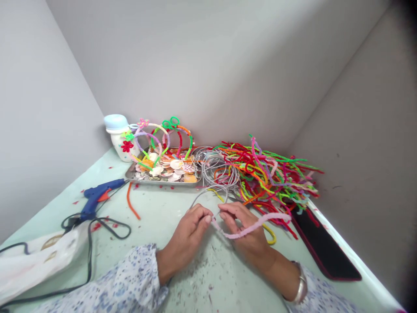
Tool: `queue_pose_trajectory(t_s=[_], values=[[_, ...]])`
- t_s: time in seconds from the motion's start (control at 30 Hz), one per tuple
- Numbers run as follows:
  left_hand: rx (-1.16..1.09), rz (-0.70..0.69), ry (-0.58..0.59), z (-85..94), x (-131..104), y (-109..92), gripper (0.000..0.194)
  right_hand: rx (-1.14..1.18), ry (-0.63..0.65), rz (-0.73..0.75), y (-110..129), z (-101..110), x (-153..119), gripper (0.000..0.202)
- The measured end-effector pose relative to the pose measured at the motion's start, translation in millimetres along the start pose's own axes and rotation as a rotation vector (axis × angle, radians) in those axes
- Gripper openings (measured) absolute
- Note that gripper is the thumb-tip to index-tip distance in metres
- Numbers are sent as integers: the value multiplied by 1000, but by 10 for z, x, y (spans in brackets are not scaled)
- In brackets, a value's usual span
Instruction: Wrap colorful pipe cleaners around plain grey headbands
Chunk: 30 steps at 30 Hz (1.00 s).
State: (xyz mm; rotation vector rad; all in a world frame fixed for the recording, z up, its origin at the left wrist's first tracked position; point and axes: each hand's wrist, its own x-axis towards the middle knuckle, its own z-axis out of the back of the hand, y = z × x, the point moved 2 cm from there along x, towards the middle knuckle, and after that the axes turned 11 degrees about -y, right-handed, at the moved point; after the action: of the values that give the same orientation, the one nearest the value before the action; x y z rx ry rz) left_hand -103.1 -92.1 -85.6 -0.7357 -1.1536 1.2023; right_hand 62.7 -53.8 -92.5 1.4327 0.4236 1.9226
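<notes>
A pale pink pipe cleaner (241, 234) curves from my left fingertips across the front of my right hand, its free end pointing right. My left hand (187, 232) pinches its near end, thumb against index finger. My right hand (250, 241) has thumb and fingertips closed on a thin grey wire (198, 198), just beside the left fingertips. This wire loops back to a loose grey coil (221, 169). The exact spot where wire and pipe cleaner meet is partly hidden by my fingers. A yellow pipe cleaner (271, 234) lies beyond the right wrist.
Behind stands a metal tray (163, 181) of shells, with pipe-cleaner hoops above it and a white bottle (122, 139) alongside. A pile of colored pipe cleaners (276, 174) and a black mat (325, 248) are right. A blue glue gun (94, 198), its cord and white plastic (42, 269) lie left.
</notes>
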Motion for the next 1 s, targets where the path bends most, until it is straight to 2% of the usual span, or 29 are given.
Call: queue_pose_trajectory(t_s=[0.27, 0.5, 0.73, 1.0], values=[[38, -2, 39, -8, 10, -4, 29, -16, 15, -45, 2, 6, 6, 17], [77, -15, 37, -12, 21, -40, 31, -44, 11, -9, 17, 9, 26, 15], [144, -40, 2, -25, -20, -45, 5, -62, 0, -43, -2, 1, 19, 15], [253, -76, -94, -27, -6, -8, 6, -22, 40, -106, 18, -4, 10, 14]])
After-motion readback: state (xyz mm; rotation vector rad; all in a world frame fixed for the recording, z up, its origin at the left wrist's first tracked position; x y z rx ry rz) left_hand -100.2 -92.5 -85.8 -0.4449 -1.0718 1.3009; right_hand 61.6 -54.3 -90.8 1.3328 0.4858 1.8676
